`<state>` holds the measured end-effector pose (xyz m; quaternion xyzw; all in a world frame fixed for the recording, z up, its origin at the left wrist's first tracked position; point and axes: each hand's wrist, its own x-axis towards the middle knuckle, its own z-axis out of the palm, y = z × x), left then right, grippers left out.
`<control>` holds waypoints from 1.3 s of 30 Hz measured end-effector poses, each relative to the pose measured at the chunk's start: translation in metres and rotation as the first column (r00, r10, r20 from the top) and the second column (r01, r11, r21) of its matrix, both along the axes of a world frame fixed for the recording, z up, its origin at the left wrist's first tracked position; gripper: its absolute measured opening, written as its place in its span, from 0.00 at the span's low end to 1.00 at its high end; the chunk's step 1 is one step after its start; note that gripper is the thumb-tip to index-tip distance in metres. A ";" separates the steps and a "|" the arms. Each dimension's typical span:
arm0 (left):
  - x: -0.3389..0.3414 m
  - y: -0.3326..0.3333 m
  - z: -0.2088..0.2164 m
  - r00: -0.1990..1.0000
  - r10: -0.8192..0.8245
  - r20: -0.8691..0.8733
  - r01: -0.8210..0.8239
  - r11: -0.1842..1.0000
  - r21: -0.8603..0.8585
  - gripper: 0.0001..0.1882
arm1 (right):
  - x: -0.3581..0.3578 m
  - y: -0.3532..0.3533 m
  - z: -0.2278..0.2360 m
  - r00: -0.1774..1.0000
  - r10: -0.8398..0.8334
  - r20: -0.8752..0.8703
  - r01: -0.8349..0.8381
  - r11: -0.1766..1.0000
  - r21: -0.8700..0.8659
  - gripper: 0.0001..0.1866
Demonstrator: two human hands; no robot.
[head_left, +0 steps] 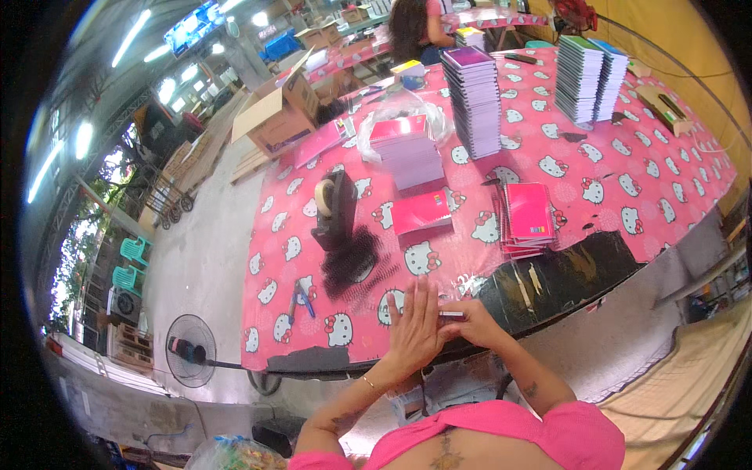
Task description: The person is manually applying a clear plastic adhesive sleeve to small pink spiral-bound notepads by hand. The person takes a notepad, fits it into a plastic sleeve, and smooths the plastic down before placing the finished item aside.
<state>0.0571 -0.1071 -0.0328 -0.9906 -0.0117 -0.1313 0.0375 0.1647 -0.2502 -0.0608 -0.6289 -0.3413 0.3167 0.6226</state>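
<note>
At the near table edge, my left hand is stretched flat with its fingers pointing away from me. My right hand is beside it, fingers bent around a thin object with a pale edge; its kind is mostly hidden by the hands. Beyond them lies a short stack of pink-covered booklets. To the right of it is a stack of pink spiral notebooks. A black tape dispenser with a tan roll stands to the left. Blue pens or a similar tool lie near the left edge.
Farther back stand a plastic-wrapped pink stack, a tall purple-topped notebook stack, and green and blue stacks. An open carton is beyond the table's left side. A fan stands at left; another person is behind.
</note>
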 end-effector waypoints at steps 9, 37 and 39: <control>0.003 0.018 0.029 0.965 -0.206 0.163 0.240 0.943 -0.229 0.15 | 0.007 0.006 0.004 0.982 -0.062 0.176 0.043 0.993 0.109 0.14; -0.020 -0.011 -0.030 0.984 -0.134 0.117 0.166 0.928 -0.334 0.45 | 0.002 0.012 -0.013 0.935 -0.220 0.277 0.182 0.971 0.157 0.18; 0.002 -0.004 -0.014 0.997 -0.072 0.016 0.074 0.980 -0.186 0.46 | 0.002 0.009 -0.001 0.959 -0.156 0.238 0.142 0.987 0.072 0.19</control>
